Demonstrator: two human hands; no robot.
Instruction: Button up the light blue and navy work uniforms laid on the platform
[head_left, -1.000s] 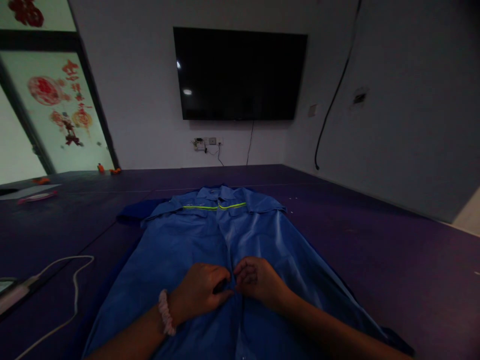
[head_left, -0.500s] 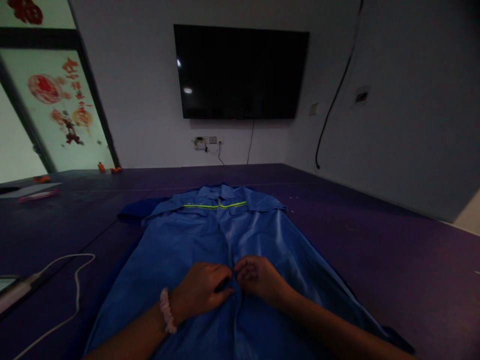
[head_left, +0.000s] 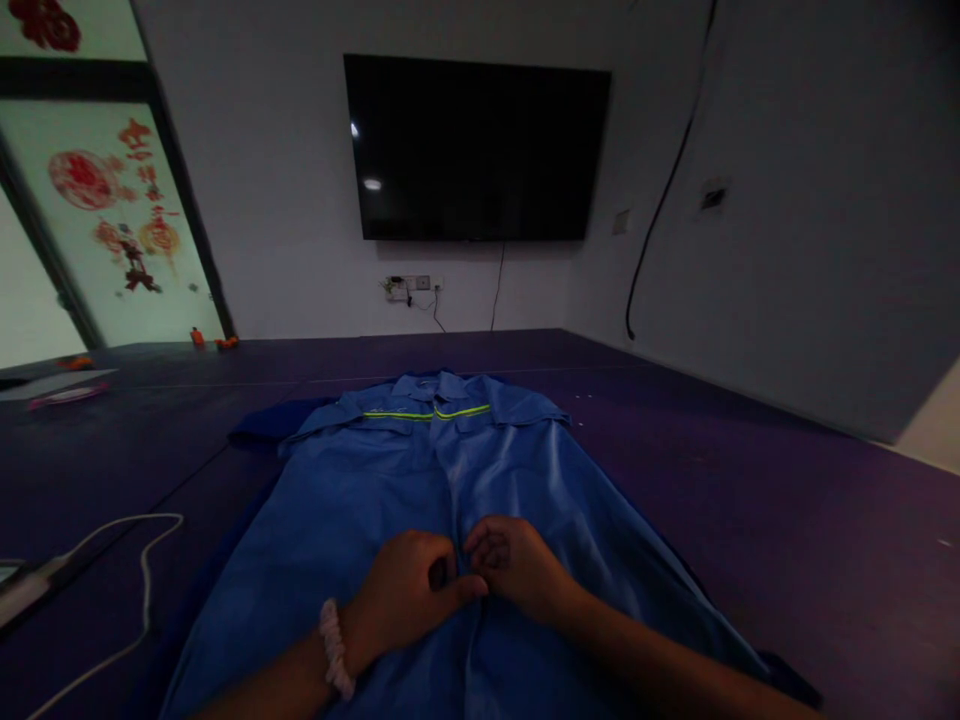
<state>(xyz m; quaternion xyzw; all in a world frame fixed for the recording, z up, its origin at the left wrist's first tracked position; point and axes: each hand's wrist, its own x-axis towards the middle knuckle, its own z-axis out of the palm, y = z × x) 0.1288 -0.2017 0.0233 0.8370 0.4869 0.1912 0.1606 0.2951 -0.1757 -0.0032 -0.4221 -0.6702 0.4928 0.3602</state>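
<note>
A blue short-sleeved work shirt (head_left: 375, 490) with a yellow-green chest stripe lies spread flat, its collar facing away from me. Both my hands meet over its front placket in the lower middle. My left hand (head_left: 420, 580), with a pink scrunchie (head_left: 334, 650) at the wrist, has its fingers curled at the placket edge and its thumb reaching across to the right hand. Curled fingers on my right hand (head_left: 517, 565) close on the same edge from the right. Whatever fastening lies between the fingertips is hidden. Darker blue cloth (head_left: 274, 420) shows beneath the shirt at the left.
The shirt rests on a dark purple surface (head_left: 735, 470). A white cable (head_left: 146, 570) and a white device (head_left: 26, 595) lie at left. Farther off are small orange objects (head_left: 225, 342), a wall-mounted television (head_left: 480, 150) and a hanging black cable (head_left: 660, 210).
My left thumb has moved right, across the placket to touch the right hand's fingers. My right hand stays nearly in place. The view has shifted slightly.
</note>
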